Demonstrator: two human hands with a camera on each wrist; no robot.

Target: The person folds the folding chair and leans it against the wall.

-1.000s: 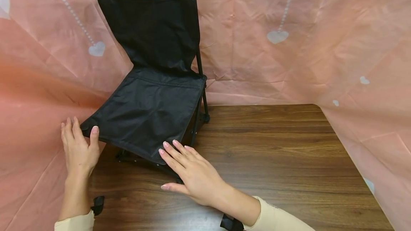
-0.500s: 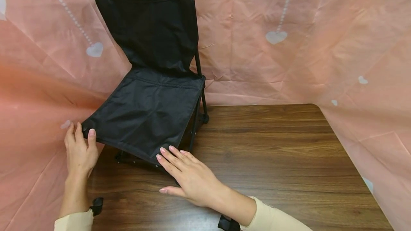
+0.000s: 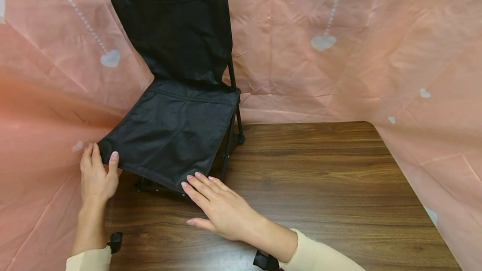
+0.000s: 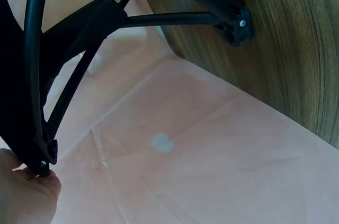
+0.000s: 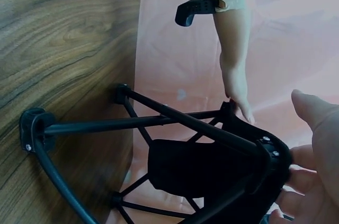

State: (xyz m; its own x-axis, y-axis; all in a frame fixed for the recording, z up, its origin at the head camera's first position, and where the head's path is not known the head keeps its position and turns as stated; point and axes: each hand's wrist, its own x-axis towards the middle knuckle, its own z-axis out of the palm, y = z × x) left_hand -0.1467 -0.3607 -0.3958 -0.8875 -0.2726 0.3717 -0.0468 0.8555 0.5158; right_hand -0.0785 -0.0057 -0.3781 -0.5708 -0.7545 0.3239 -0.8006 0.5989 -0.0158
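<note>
A black folding chair (image 3: 177, 124) with a fabric seat and backrest stands unfolded and upright on the wooden table. At the seat's left front corner, my left hand (image 3: 97, 177) touches the fabric edge, its fingers and thumb on either side of the corner. My right hand (image 3: 222, 208) rests with straight fingers on the right front corner, thumb spread away below the edge. In the right wrist view, that hand (image 5: 312, 166) lies against the black corner joint (image 5: 267, 147). The left wrist view shows the left hand (image 4: 29, 195) at the tip of a frame tube (image 4: 34, 65).
A wooden tabletop (image 3: 320, 179) extends to the right of the chair. Pink cloth (image 3: 286, 53) with white hearts hangs behind and along both sides, close to the chair's left. Crossed black legs (image 5: 159, 121) stand beneath the seat.
My left hand has moved right, onto the seat corner. The right hand has slid slightly down and left along the front corner. The chair keeps its place.
</note>
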